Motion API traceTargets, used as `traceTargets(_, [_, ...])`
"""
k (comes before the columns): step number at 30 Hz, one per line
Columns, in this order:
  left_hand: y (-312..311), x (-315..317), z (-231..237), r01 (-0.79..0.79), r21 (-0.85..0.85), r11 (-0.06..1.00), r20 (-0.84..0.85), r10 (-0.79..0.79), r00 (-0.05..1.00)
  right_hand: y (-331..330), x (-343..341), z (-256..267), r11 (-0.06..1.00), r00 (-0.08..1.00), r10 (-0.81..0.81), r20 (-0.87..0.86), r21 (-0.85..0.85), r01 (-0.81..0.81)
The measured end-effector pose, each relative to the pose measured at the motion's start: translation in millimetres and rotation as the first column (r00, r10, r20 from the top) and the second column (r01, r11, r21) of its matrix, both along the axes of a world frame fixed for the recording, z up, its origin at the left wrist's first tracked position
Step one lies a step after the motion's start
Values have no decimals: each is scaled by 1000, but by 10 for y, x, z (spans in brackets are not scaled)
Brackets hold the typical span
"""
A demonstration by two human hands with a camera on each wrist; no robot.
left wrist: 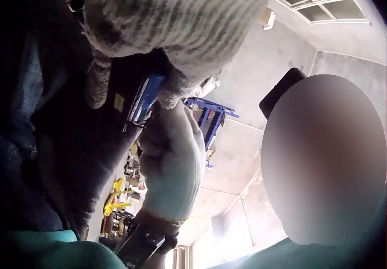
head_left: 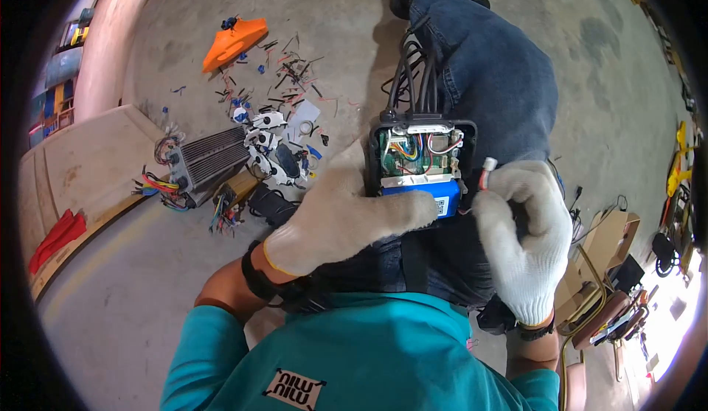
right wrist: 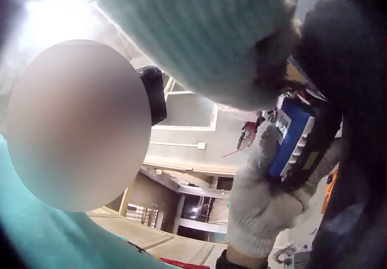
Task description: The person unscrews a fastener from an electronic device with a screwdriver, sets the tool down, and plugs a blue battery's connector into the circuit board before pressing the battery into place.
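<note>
In the head view a black box with no cover rests on the person's lap, black cables running out of its far end. Inside sit a green circuit board with coloured wires and a blue battery pack with a printed label. My gloved left hand holds the box from the left, its thumb laid across the pack. Just right of the box, my gloved right hand pinches a wire lead with a small white connector between thumb and forefinger. The right wrist view shows the left glove around the box.
On the floor to the left lie a finned metal unit with loose wires, an orange shell and scattered wire scraps. A red cloth lies on a board at far left. Cardboard boxes stand at the right.
</note>
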State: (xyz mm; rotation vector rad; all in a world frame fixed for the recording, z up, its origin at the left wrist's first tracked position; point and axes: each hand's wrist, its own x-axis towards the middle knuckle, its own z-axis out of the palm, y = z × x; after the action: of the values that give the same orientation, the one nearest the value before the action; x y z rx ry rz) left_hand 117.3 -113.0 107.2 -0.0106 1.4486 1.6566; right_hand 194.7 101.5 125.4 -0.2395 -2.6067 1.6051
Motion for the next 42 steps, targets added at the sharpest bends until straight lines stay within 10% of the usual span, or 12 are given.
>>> traceTargets(12, [-19,-2,13,-152,53,987,267,133,954,4,56,79,785,894,-241,377,-465,408])
traceTargets(42, [-71,-48,67,-61,-173,983,251,104,962,65,-6,155,813,889,-223,401,-426,397])
